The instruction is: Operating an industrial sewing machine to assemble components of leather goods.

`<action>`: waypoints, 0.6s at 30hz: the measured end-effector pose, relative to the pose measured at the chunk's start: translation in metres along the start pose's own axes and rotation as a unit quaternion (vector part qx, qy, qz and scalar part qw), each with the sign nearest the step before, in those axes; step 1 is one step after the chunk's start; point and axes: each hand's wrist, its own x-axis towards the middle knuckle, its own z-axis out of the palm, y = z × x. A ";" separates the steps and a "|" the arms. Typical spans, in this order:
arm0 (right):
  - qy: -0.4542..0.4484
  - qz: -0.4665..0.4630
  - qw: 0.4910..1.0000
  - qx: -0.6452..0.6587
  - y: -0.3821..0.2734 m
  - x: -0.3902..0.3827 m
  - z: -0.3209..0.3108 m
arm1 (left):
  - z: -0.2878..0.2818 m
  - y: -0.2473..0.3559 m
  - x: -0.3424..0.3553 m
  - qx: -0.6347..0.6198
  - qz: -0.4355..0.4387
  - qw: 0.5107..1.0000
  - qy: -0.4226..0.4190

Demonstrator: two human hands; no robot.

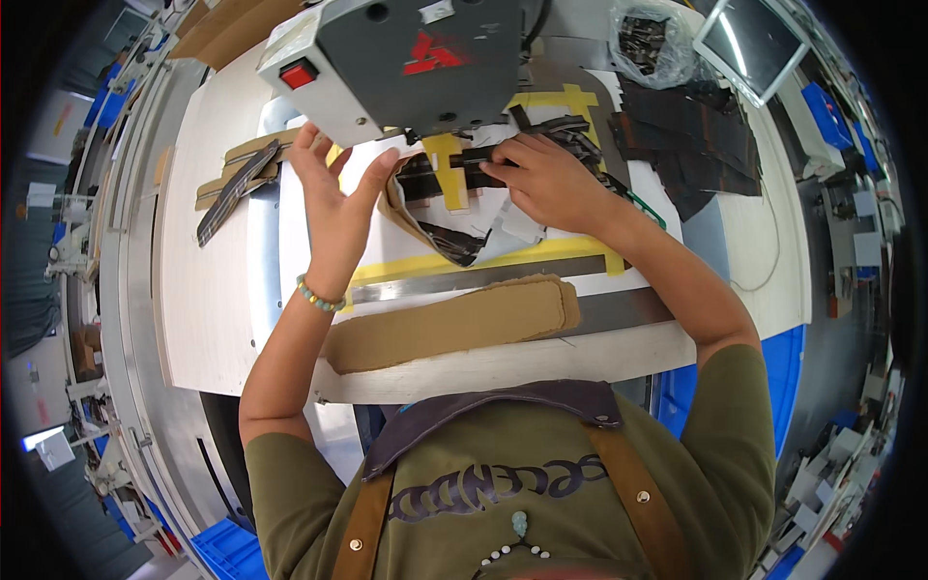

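My right hand (551,182) pinches the end of a black strip (474,159), which lies over a yellow-taped spot below the machine head (435,68). My left hand (336,198) is raised with thumb and fingers spread, holding nothing. Its thumb comes close to a curved fabric piece (406,215), tan on its edge and dark inside. That piece bends around the front of the taped spot, with a dark patterned end (454,244) near me. What lies directly under the machine head is partly hidden.
A tan fabric stack (449,324) lies along the table's front. Tan and dark striped strips (237,188) rest at the left. Dark fabric pieces (686,140), a clear bag of dark parts (650,43) and a screen (752,46) are at the right. The machine has a red switch (298,73).
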 end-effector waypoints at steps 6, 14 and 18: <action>0.142 0.129 0.979 0.072 0.010 -0.012 -0.047 | -0.016 0.000 -0.021 0.109 -0.036 0.988 -0.102; 0.065 0.220 0.954 0.194 0.023 0.004 -0.032 | 0.008 -0.005 -0.003 0.177 -0.056 0.944 -0.274; -0.032 0.145 0.989 -0.006 0.005 0.018 -0.011 | 0.016 -0.024 0.002 0.252 0.070 0.934 -0.244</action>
